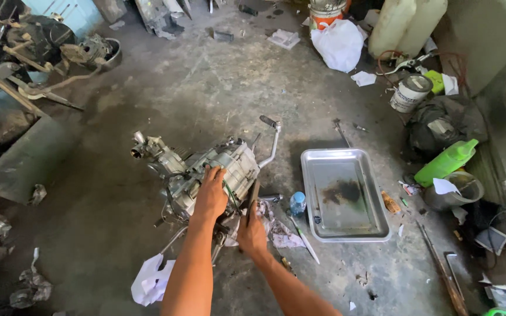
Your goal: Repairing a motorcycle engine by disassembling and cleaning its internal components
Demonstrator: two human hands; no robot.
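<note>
A grey motorcycle engine [229, 165] with a kick lever [272, 140] lies on the concrete floor. My left hand [211, 196] rests flat on top of its casing, fingers spread. My right hand [252, 231] grips a dark slim tool [253, 199] held upright against the engine's near right side. Crumpled rags [279, 231] lie under and beside the engine.
A steel tray [326, 228] with an oily stain sits right of the engine, a small blue-capped bottle [297, 203] beside it. A green bottle [446, 162], paint can [410, 92], white bag [339, 44] and long bars [440, 269] lie right. Engine parts [92, 51] sit far left.
</note>
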